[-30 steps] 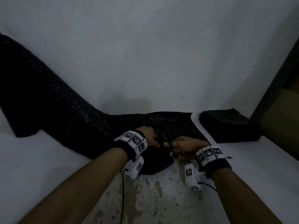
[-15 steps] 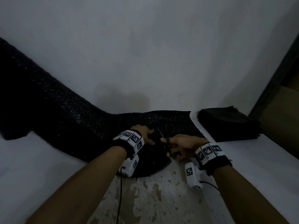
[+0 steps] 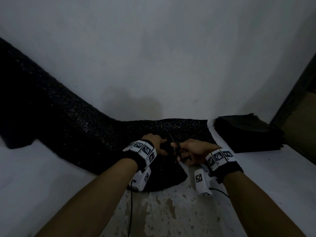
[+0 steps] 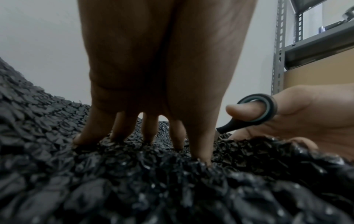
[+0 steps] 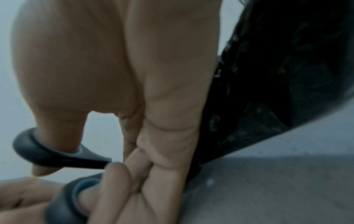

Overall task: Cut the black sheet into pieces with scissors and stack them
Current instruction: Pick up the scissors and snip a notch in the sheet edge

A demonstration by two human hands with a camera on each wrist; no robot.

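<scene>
A long black textured sheet [image 3: 71, 127] runs from the far left to the middle of the white table [image 3: 42, 177]. My left hand [image 3: 158, 144] presses down on the sheet [image 4: 134, 181] with straight, spread fingers [image 4: 122, 128]. Just to its right, my right hand [image 3: 191, 151] grips the black scissors [image 3: 177, 149], thumb through one loop [image 4: 256, 107] and fingers through the other [image 5: 76, 197]. The blades point away from me, parted over the sheet [image 5: 277, 75]. A stack of cut black pieces [image 3: 246, 132] lies at the right.
A white wall [image 3: 153, 48] rises right behind the sheet. A metal shelf rack [image 4: 306, 53] with a cardboard box [image 3: 301, 117] stands at the right edge. The table's near part [image 3: 162, 211] is stained and worn. Cables [image 3: 130, 211] hang from both wrist cameras.
Both hands have moved farther along the sheet, away from me, with the scissors advancing through it. The blades have opened wider.
</scene>
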